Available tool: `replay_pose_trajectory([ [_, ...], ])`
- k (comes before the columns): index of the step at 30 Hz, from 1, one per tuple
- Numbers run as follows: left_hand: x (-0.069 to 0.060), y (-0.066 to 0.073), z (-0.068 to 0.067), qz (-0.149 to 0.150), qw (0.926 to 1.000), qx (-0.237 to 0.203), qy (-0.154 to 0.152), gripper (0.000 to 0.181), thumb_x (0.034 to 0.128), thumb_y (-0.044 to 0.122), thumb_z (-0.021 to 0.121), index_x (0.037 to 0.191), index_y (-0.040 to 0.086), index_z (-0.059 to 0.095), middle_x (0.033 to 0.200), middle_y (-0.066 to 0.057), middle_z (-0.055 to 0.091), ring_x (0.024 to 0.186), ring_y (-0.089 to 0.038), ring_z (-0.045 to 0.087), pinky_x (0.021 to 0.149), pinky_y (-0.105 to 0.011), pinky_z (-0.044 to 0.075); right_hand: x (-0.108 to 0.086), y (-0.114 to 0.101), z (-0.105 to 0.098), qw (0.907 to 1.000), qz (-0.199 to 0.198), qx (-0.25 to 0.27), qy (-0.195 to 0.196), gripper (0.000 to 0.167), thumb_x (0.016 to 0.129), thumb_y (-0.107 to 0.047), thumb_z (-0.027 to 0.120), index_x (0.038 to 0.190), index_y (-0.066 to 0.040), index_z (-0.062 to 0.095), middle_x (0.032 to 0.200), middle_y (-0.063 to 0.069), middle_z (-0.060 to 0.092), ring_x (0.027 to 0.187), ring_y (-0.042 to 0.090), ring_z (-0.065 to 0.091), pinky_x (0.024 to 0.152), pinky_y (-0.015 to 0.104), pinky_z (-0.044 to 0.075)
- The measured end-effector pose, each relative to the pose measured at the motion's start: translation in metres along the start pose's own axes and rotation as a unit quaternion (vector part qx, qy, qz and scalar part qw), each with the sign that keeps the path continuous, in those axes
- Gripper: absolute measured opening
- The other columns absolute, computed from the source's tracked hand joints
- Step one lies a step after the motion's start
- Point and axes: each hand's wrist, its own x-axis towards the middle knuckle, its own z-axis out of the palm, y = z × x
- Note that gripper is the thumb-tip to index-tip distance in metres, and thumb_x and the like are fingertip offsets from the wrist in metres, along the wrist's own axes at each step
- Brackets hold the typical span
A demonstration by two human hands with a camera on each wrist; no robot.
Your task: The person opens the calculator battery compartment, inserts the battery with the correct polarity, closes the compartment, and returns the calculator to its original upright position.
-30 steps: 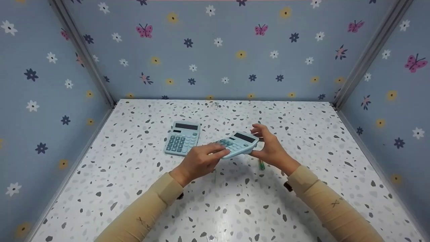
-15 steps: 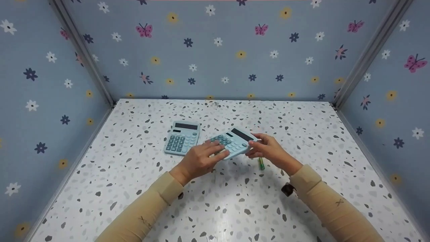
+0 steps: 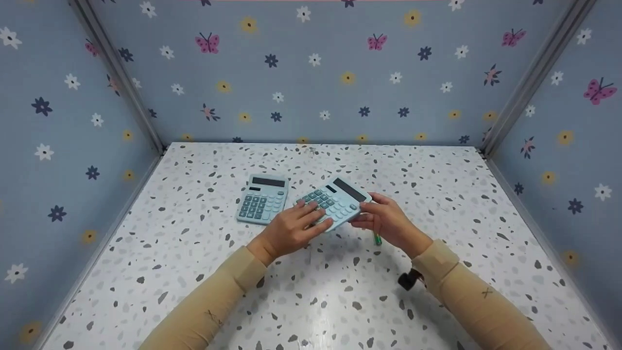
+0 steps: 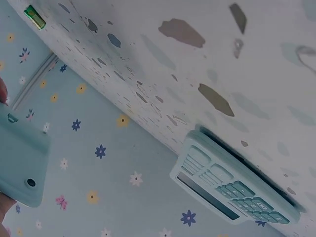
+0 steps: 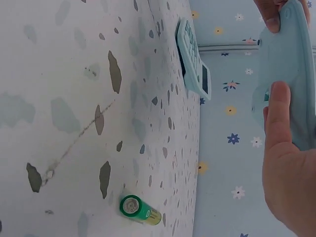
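Observation:
A light blue calculator (image 3: 335, 201) is held tilted above the table, its keys and dark display facing up. My left hand (image 3: 291, 228) grips its lower left end, fingers spread over the keys; the right wrist view shows a digit of that hand on the back. My right hand (image 3: 388, 218) holds the right edge near the display, one finger (image 5: 279, 106) lying along the back by a small opening. The calculator's plain underside (image 4: 22, 153) shows in the left wrist view. Below it on the table lies a green battery (image 5: 140, 211), partly hidden by my right hand in the head view.
A second light blue calculator (image 3: 262, 199) lies face up on the speckled white table (image 3: 194, 262), left of the held one. Flower-patterned blue panels (image 3: 311, 73) enclose the back and both sides. A black wrist camera (image 3: 409, 280) hangs under the right sleeve.
The held calculator has turned so its face shows more from above. My right hand has shifted its grip, with its fingers now beneath the edge and thumb on top. The left hand stays nearly in place.

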Motion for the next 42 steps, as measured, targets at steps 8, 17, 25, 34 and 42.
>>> replay_pose_trajectory([
  [8,-0.001,-0.001,0.004,-0.005,0.9999,-0.003,-0.014,0.028,0.1162,0.015,0.052,0.127,0.017,0.078,0.114,-0.009,0.083,0.103,-0.028,0.082,0.088,-0.043,0.069,0.003,0.0,0.003,0.9996,-0.006,-0.003,0.026,0.051,0.11,-0.003,0.057,0.158,0.004,0.041,0.113,0.01,0.081,0.091,0.022,0.083,0.082,0.034,0.069],
  [17,-0.003,-0.008,0.003,-0.045,0.9971,-0.038,-0.049,0.045,0.0869,0.031,0.093,0.124,0.012,0.078,0.117,-0.008,0.081,0.111,-0.027,0.078,0.098,-0.04,0.066,0.004,-0.006,-0.006,0.9987,-0.016,-0.025,0.042,0.047,0.109,-0.001,0.056,0.156,0.003,0.046,0.112,0.007,0.081,0.092,0.021,0.082,0.084,0.034,0.069],
  [25,-0.009,-0.016,-0.001,-0.138,0.9824,-0.089,-0.088,0.055,0.0898,0.042,0.09,0.129,0.008,0.076,0.126,-0.014,0.078,0.119,-0.031,0.075,0.103,-0.042,0.064,0.007,-0.007,-0.014,0.9952,-0.031,-0.071,0.059,0.041,0.108,0.0,0.056,0.149,0.002,0.051,0.106,0.007,0.08,0.088,0.019,0.081,0.082,0.034,0.069],
  [34,-0.005,-0.018,-0.004,-0.459,0.8265,-0.297,-0.134,0.052,0.1016,0.034,0.079,0.143,0.006,0.068,0.143,-0.015,0.071,0.126,-0.033,0.072,0.105,-0.049,0.062,0.009,-0.01,-0.019,0.9895,-0.03,-0.13,0.055,0.046,0.108,-0.002,0.055,0.153,0.003,0.05,0.107,0.006,0.078,0.089,0.018,0.079,0.082,0.032,0.068],
  [42,0.004,-0.027,-0.001,-0.606,0.6145,-0.493,-0.111,0.06,0.1055,0.033,0.073,0.158,0.011,0.055,0.148,-0.017,0.065,0.119,-0.031,0.075,0.089,-0.041,0.068,0.009,-0.014,-0.018,0.9793,-0.031,-0.194,0.049,0.046,0.109,-0.004,0.055,0.155,0.001,0.052,0.115,0.008,0.076,0.093,0.017,0.077,0.084,0.031,0.068],
])
